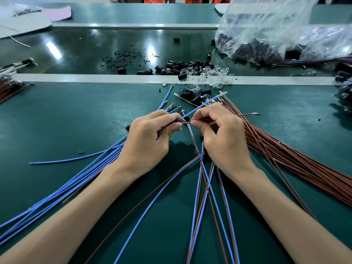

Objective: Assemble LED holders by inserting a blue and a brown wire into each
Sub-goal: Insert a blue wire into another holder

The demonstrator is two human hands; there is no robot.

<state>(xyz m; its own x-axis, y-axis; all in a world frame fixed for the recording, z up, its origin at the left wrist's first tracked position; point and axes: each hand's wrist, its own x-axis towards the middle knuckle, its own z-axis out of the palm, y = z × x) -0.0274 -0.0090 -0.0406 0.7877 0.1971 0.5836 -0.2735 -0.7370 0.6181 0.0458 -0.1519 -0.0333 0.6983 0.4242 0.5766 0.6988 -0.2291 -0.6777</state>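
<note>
Far left edge: a small brown bundle (pixel 8 90) lies on the green table (pixel 57 121). Lower left: loose blue wires (pixel 76 180) fan in toward the centre and pass under your left wrist. Your left hand (pixel 150 138) is at the table's middle, fingers curled, tips pinching a black LED holder (pixel 186 118) held just above the surface. A blue wire (pixel 202 106) runs from the holder up and to the right, past your right knuckles. A brown wire (pixel 187 122) bridges the gap between your hands. Your right hand (pixel 222 134) pinches it between thumb and forefinger, with its tip at the holder; whether it is seated, cannot tell. Beyond the hands: a pile of holders and clear LEDs (pixel 190 68). Right: large brown bundle (pixel 285 159), touching your right hand. Upper right: plastic bag (pixel 276 31).
</note>
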